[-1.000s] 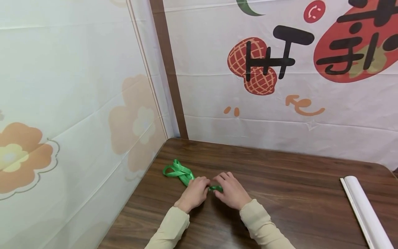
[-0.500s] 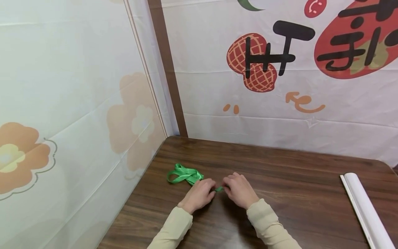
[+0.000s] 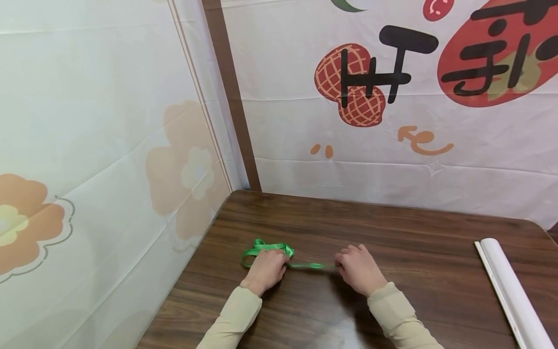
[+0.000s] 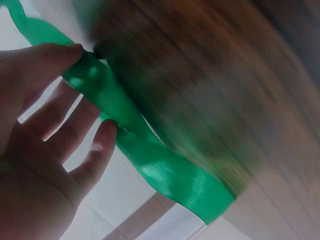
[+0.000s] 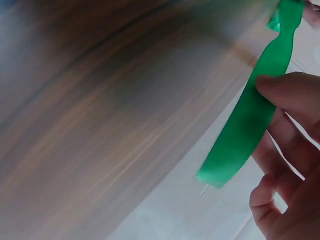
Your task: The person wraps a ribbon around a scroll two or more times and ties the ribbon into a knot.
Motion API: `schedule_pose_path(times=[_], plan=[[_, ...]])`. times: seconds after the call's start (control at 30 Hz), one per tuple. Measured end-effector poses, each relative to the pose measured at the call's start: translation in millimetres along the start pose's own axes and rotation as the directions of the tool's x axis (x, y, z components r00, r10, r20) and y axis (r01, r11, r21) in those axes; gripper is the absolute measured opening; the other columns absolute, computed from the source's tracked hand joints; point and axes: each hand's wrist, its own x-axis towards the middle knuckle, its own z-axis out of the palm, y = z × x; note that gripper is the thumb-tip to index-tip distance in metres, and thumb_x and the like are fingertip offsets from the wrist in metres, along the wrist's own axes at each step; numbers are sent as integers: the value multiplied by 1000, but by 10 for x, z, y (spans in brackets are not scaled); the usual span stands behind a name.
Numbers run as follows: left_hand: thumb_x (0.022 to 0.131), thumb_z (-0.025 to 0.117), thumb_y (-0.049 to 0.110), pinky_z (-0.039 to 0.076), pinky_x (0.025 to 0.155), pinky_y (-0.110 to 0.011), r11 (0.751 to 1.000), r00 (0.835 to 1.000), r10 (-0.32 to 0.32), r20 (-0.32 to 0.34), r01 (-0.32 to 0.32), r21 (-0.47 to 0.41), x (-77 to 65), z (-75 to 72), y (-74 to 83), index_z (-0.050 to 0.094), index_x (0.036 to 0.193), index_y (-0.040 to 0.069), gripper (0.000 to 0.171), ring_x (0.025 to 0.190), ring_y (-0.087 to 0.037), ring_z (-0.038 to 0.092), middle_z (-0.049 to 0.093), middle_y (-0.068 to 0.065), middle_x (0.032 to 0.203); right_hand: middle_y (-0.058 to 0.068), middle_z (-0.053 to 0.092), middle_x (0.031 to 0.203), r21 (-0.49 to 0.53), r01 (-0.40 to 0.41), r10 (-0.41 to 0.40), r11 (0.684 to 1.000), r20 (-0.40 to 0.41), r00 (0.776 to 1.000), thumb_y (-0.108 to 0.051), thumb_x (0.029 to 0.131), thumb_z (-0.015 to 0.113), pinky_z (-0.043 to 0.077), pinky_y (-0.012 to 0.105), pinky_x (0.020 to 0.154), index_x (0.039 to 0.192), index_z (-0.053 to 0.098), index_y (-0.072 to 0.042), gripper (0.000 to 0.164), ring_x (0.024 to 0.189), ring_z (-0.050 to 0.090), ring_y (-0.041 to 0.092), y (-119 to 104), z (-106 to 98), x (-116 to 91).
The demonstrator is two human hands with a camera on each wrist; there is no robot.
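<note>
A shiny green ribbon [image 3: 285, 248] lies partly bunched in loops toward the left of the table in the head view. My left hand [image 3: 267, 267] is over the bunch; in the left wrist view its thumb and fingers pinch the ribbon [image 4: 107, 95]. A thin, twisted stretch runs from there to my right hand [image 3: 358, 268]. In the right wrist view, the thumb of that hand presses the ribbon [image 5: 245, 120] against the fingers, and a short flat end hangs past the grip.
The dark wood-grain table [image 3: 392, 237] meets printed cloth walls at its back and left edges. A long white roll-like bar [image 3: 510, 286] lies at the right side of the table.
My right hand has moved right, away from the left one. The stretch of ribbon between them has grown longer, and the left hand now covers part of the bunch.
</note>
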Motion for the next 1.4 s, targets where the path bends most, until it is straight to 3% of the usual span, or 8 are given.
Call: schedule_pose_path(times=[0.23,0.57,0.77,0.9,1.0,1.07,1.23,1.4], plan=[[82,74,13,52,68,-37,999,999,-51,-9,51,11,-33,-25,-36,73,76,18,8,76,-15,65,66,3,78,-10,50,51,-99,-35,36,994,10,999,-1,69,73,35,29,62,54,49,-23,36,50,46,9,168,-61,-183],[80,73,9,50,56,-35,994,992,-109,-65,110,1,-100,-27,-41,67,62,14,19,63,-16,61,61,1,69,7,56,51,-141,-171,167,975,-39,985,5,67,69,42,40,40,53,51,-16,31,44,53,27,280,-136,-387],[87,70,19,55,71,-35,990,987,-111,117,120,-70,-193,-121,6,72,96,4,18,87,-24,67,66,-12,105,7,57,52,-177,-163,159,971,-33,987,6,66,68,43,41,41,56,56,-15,26,46,53,27,355,-133,-510],[94,62,27,47,96,-52,970,945,-146,291,195,-147,-243,-189,19,58,132,6,43,128,-39,50,47,-22,143,6,56,50,-196,-141,141,971,-14,990,6,64,69,43,41,40,55,55,-13,26,44,53,26,360,-138,-591],[97,56,32,34,104,-63,940,904,-200,377,285,-186,-264,-198,13,47,143,13,51,142,-43,30,33,-21,154,4,54,51,-199,-121,128,972,21,992,5,63,70,44,41,41,55,53,-13,26,44,53,25,339,-148,-657],[98,54,34,29,107,-66,928,890,-219,400,317,-197,-275,-186,5,44,146,16,52,144,-43,25,28,-20,156,4,53,52,-208,-104,117,973,49,992,4,67,70,44,40,41,58,52,-12,25,45,53,24,300,-162,-693],[98,53,35,26,107,-67,930,891,-217,399,313,-194,-282,-157,3,43,146,18,52,144,-44,23,27,-19,157,8,63,76,-258,-80,95,963,44,994,-7,78,71,51,37,54,83,65,-5,8,66,65,24,139,-214,-744],[98,53,37,23,108,-68,929,883,-217,416,317,-188,-269,-162,31,42,147,23,52,145,-45,20,24,-18,158,12,58,89,-203,-130,161,970,140,977,-24,83,74,51,35,58,98,66,-6,25,78,61,25,26,-243,-754]])
